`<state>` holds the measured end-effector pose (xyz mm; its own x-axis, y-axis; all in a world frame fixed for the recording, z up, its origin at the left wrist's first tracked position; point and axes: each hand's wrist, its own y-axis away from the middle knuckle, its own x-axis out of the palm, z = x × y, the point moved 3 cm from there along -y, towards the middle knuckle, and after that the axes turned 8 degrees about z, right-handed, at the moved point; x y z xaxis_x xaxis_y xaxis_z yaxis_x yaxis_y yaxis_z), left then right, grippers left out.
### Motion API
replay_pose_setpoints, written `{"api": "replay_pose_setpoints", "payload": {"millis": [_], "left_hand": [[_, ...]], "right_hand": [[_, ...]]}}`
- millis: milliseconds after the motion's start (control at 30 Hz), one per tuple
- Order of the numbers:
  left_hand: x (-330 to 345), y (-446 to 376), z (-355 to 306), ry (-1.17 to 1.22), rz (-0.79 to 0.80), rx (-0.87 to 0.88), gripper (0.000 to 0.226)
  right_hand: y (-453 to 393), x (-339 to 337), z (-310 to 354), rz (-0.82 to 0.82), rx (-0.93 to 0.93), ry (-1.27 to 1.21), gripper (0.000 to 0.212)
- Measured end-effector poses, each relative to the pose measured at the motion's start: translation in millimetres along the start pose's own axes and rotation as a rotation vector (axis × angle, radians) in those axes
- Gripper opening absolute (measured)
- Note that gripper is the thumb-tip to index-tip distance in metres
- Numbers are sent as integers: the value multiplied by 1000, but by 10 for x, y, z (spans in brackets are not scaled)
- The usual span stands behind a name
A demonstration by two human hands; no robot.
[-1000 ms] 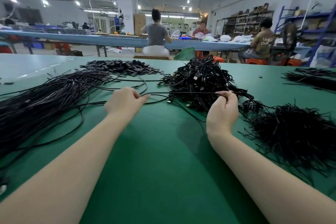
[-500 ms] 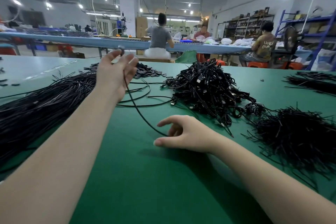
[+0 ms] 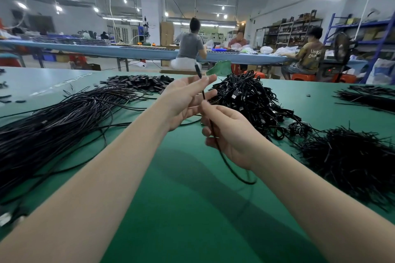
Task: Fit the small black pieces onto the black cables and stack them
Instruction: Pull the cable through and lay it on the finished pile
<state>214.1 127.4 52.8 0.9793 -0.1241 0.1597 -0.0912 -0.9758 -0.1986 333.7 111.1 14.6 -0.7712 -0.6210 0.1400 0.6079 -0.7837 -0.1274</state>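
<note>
Over the green table (image 3: 188, 215) I hold one black cable (image 3: 215, 145) upright between both hands. My left hand (image 3: 183, 102) is raised with its palm toward me and its fingers nearly straight. Its fingertips pinch the cable just below the plug end (image 3: 197, 69), which sticks up above them. My right hand (image 3: 228, 136) sits just below and grips the same cable with curled fingers. The slack loops down to the table below my right wrist. A heap of small black pieces (image 3: 141, 83) lies behind my left hand.
A long bundle of loose black cables (image 3: 53, 130) fills the left of the table. A tangled cable heap (image 3: 252, 100) lies centre-right, a pile of short black strands (image 3: 350, 162) at the right, another pile (image 3: 372, 98) far right. People sit at a blue table behind.
My right hand has lifted off the table and taken hold of the cable below my left hand. My left hand has carried the cable's end rightward toward the middle.
</note>
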Motion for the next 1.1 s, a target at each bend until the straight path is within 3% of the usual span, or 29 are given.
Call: {"api": "replay_pose_setpoints", "payload": {"millis": [100, 200, 267, 433, 533, 600, 733, 833, 933, 1000, 1033, 1100], "left_hand": [[30, 18, 61, -13, 40, -111, 20], [35, 22, 78, -50, 141, -201, 36], [24, 24, 28, -5, 159, -190, 45], [8, 44, -198, 187, 181, -110, 38], [-44, 144, -367, 304, 393, -124, 43], [-73, 226, -348, 80, 525, -218, 40], [-60, 250, -93, -545, 489, -535, 47], [20, 121, -96, -455, 284, -346, 41], [-59, 44, -288, -85, -2, -57, 40], [-93, 64, -450, 239, 67, 63, 44], [-105, 109, -528, 332, 142, 103, 44], [-153, 210, -620, 275, 252, 105, 43]], "right_hand": [[17, -8, -1, 40, -6, 2, 17], [32, -2, -33, 92, 35, 20, 15], [29, -8, -75, 127, 74, 25, 16], [34, -142, -235, 225, 183, 138, 33], [58, -275, -258, 181, 244, 191, 39], [35, -362, -149, 98, 217, 164, 41], [-18, -366, 176, -8, 90, 140, 36], [-27, -240, 249, 14, -42, 135, 27], [-10, -132, 125, 200, -29, 101, 28], [39, -90, -62, 348, 115, 154, 30], [48, -109, -149, 347, 177, 211, 32], [24, -231, -192, 154, 216, 339, 35]]}}
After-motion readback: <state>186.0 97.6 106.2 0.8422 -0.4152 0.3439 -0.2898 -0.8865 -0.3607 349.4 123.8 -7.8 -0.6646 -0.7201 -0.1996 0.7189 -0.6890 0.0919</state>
